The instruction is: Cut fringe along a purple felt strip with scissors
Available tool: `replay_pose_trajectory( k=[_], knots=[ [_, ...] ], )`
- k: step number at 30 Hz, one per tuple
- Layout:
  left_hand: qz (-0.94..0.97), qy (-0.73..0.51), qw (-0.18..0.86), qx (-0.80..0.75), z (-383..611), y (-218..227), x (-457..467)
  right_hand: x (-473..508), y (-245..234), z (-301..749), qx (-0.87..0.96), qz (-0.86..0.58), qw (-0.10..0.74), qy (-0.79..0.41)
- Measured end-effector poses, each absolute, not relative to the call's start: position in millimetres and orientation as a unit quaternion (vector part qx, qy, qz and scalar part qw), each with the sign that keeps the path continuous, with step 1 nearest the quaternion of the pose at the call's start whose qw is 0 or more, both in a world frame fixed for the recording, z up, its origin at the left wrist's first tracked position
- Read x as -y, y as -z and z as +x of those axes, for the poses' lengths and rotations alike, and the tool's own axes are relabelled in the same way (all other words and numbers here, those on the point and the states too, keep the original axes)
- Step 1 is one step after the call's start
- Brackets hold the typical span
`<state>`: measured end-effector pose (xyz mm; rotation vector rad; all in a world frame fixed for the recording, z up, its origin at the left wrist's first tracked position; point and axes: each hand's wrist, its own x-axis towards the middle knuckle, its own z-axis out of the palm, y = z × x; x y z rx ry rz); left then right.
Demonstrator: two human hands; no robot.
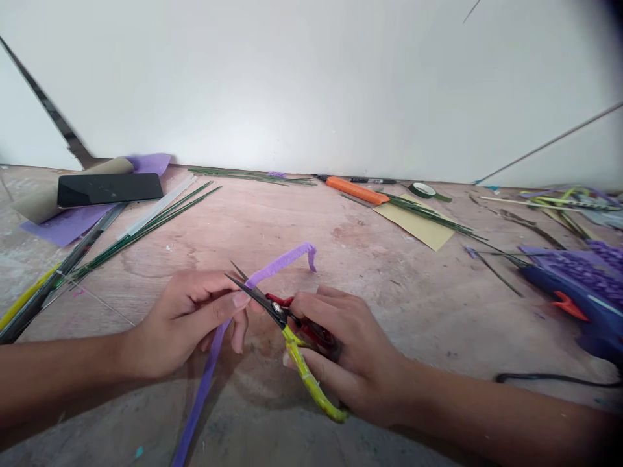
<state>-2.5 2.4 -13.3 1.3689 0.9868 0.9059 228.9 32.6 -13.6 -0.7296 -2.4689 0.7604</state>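
The left hand (189, 318) pinches a purple strip (280, 263) between the thumb and the fingers. The right hand (350, 350) is closed around the handles of the scissors (306, 376), one of which is yellow and the other red. The blades are a little apart, and their points are directed to the left hand. The strip crosses at these blades; whether it lies fully between them, I cannot tell. Its upper end is bent down at the tip, and its lower part hangs toward the bottom edge of the view. Beyond the hands, on the wooden table (272, 220), an orange cutter (357, 190) touches a yellowish paper (421, 226). At far left there is a black phone (109, 189), at far right a blue glue gun (564, 292).
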Motion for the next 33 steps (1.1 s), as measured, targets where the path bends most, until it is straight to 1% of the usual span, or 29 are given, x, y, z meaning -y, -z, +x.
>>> replay_pose_trajectory(
  k=[14, 25, 33],
  knots=[
    [0.587, -0.380, 0.573, -0.427, -2.8, 12.2, 0.1, -33.9, 14.0, 228.6, 0.901, -0.269, 0.217, -0.261],
    [0.538, -0.383, 0.629, -0.410, -1.5, 11.4, -1.6, -33.9, 15.0, 230.3, 0.900, -0.246, 0.223, -0.283],
    [0.559, -0.366, 0.621, -0.410, -3.2, 10.6, -1.7, -34.2, 13.8, 230.2, 0.900, -0.231, 0.227, -0.292]
  ],
)
